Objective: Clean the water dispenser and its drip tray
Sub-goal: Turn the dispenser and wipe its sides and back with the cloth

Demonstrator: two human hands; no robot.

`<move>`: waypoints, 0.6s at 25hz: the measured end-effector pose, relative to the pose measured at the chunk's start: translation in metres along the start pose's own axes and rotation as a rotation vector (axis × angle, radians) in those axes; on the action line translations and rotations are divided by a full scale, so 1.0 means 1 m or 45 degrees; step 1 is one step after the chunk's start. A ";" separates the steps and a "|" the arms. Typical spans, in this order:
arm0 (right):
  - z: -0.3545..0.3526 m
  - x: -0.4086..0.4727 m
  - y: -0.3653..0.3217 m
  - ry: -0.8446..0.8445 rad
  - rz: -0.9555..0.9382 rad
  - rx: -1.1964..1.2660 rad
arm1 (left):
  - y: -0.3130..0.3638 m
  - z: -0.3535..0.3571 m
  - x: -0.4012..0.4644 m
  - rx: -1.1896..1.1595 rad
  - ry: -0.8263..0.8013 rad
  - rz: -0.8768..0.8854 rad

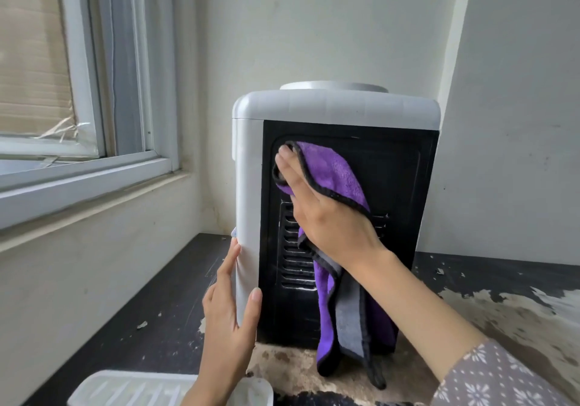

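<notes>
A white tabletop water dispenser stands with its black back panel and vent slots facing me. My right hand presses a purple and grey cloth flat against the upper left of that panel, fingers straight; the rest of the cloth hangs down to the table. My left hand steadies the dispenser's white left corner, fingers straight along the side and thumb on the back edge. The white slotted drip tray lies on the table at the bottom left, partly hidden by my left forearm.
The dark table has a worn, peeling surface to the right. A window with a white frame and a sill runs along the left wall. Walls close in behind and to the right of the dispenser.
</notes>
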State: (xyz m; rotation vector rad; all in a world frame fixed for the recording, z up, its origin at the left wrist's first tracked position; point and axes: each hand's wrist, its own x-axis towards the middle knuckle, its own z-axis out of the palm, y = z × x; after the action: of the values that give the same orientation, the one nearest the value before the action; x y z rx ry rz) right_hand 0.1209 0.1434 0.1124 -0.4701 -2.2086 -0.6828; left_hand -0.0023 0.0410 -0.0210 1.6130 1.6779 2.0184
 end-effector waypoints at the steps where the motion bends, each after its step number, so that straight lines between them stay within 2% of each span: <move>1: 0.002 -0.004 0.000 -0.101 -0.070 0.004 | 0.000 0.001 0.000 0.007 0.005 0.015; 2: 0.000 -0.004 0.000 -0.197 -0.128 0.004 | 0.001 0.001 0.000 0.014 0.014 0.035; 3: -0.001 0.000 0.000 -0.206 -0.134 -0.034 | 0.002 0.002 0.000 0.021 0.020 0.054; 6: -0.010 0.013 -0.002 0.080 -0.065 -0.142 | 0.001 0.001 0.001 0.050 0.011 0.090; 11: -0.020 -0.003 0.004 0.348 0.093 -0.030 | 0.005 0.000 -0.002 0.082 -0.006 0.054; 15: -0.012 0.007 -0.001 0.374 0.107 -0.016 | 0.004 0.001 -0.001 0.064 0.009 0.044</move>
State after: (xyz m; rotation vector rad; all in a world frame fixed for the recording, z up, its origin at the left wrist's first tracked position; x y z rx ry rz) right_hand 0.1223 0.1363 0.1240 -0.4369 -1.8999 -0.6749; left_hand 0.0009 0.0394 -0.0188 1.6643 1.7287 2.0157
